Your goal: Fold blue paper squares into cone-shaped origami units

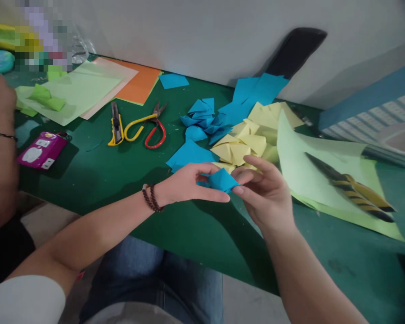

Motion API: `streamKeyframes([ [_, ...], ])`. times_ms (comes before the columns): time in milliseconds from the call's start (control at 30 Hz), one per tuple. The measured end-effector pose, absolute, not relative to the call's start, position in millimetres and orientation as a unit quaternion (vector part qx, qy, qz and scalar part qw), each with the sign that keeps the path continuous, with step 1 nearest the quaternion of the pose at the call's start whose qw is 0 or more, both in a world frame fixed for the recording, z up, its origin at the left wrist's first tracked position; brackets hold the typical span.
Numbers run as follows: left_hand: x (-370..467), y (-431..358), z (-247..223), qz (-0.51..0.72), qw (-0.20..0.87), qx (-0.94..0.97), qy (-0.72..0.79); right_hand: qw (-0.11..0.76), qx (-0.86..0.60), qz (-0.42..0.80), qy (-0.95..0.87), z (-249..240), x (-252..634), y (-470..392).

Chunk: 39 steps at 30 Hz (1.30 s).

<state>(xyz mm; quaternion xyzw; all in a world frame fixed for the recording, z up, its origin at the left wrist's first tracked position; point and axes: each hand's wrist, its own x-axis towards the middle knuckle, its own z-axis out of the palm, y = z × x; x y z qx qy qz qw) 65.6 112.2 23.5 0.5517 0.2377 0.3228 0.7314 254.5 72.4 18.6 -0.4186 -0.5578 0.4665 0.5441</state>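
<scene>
Left hand (191, 183): I pinch the folded blue paper (222, 179) between thumb and fingers.
Right hand (270, 198): my fingertips grip its right corner.
Blue paper: above the green counter (175, 225), near yellow folded pieces (234, 150).

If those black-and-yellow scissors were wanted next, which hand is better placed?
Probably the right hand: the scissors lie on its side, on light green paper, while the left hand is farther away. Both hold the folded blue paper, though.
</scene>
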Motion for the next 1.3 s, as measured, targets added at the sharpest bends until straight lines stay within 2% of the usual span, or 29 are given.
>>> streamKeyframes([
  [167,65,114,21,0.338,0.666,0.623,0.231,0.522,-0.425,0.465,-0.575,18,254,70],
  [300,66,114,21,0.337,0.686,0.594,0.251,0.507,-0.458,0.464,-0.563,18,254,69],
  [600,69,114,20,0.325,0.755,0.497,0.279,0.485,-0.513,0.379,-0.598,22,251,72],
  [800,71,114,19,0.317,0.783,0.460,0.274,0.480,-0.521,0.400,-0.582,20,252,74],
  [1067,69,113,20,0.339,0.772,0.442,0.306,0.483,-0.485,0.485,-0.543,15,250,71],
  [1300,71,115,19,0.353,0.813,0.371,0.277,0.483,-0.497,0.490,-0.528,9,252,71],
])
